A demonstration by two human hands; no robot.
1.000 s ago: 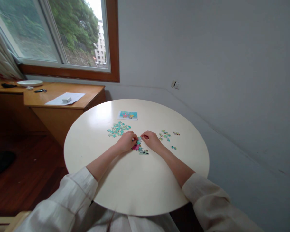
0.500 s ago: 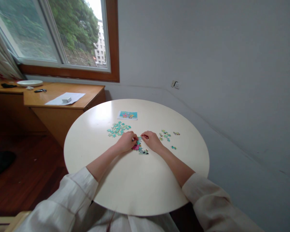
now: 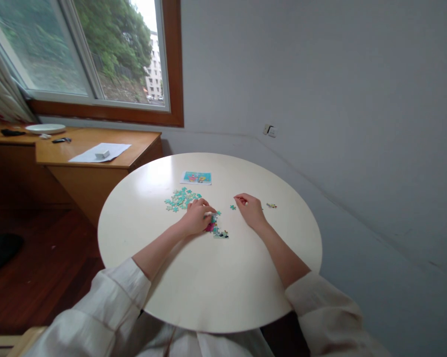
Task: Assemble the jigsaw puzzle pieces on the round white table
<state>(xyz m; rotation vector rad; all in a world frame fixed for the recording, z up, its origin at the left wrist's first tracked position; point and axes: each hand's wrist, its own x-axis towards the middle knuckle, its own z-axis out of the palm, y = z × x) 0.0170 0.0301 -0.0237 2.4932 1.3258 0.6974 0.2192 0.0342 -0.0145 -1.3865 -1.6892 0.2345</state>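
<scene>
My left hand (image 3: 196, 217) rests on the round white table (image 3: 208, 282), its fingers curled with the tips pressed on a small assembled puzzle patch (image 3: 218, 229) in pink and teal. To the right, my right hand (image 3: 250, 208) lies with bent fingers over the small scatter of loose pieces, hiding most of them. One teal piece (image 3: 232, 207) lies alone between the hands. Beyond my left hand is a pile of teal pieces (image 3: 179, 198). A small reference picture (image 3: 197, 177) lies farther back.
A stray piece (image 3: 271, 205) lies right of my right hand. A wooden desk (image 3: 96, 163) stands at the left under the window, with paper, a small box and a plate (image 3: 45, 128). Grey walls close in behind and to the right.
My right hand has left the assembled patch and moved right and away, over the loose pieces. A single teal piece now lies between the hands. My left hand has stayed put.
</scene>
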